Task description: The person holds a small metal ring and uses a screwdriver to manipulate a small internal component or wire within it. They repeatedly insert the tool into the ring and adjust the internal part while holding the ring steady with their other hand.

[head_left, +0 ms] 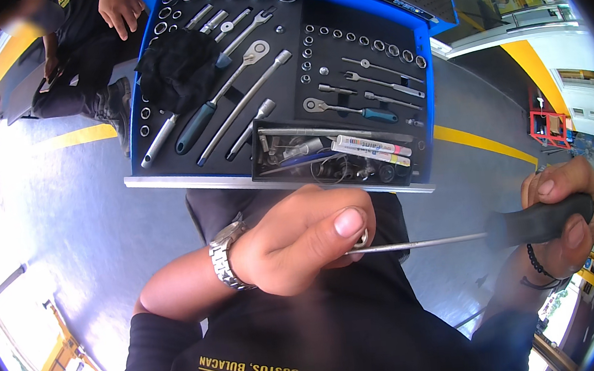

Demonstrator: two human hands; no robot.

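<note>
Wrapped round the black handle of a screwdriver (530, 226), my right hand (563, 203) is at the right. Its thin metal shaft runs leftward to my left hand (316, 237), where the tip meets the fingers. There my left hand is closed, thumb on top, around a small shiny metal piece (363, 238); only a curved edge of it shows, so its kind is unclear. A metal watch (227, 256) is on my left wrist. Both hands are in front of my torso, just on the near side of an extended tool drawer (282, 175).
The drawer's black foam holds sockets, ratchets (255, 51) and extension bars. Black gloves (178, 68) lie on its left side. A small black tray (260, 162) with paint markers and loose metal parts sits at its near edge. Another person's hand (121, 11) is at the upper left.
</note>
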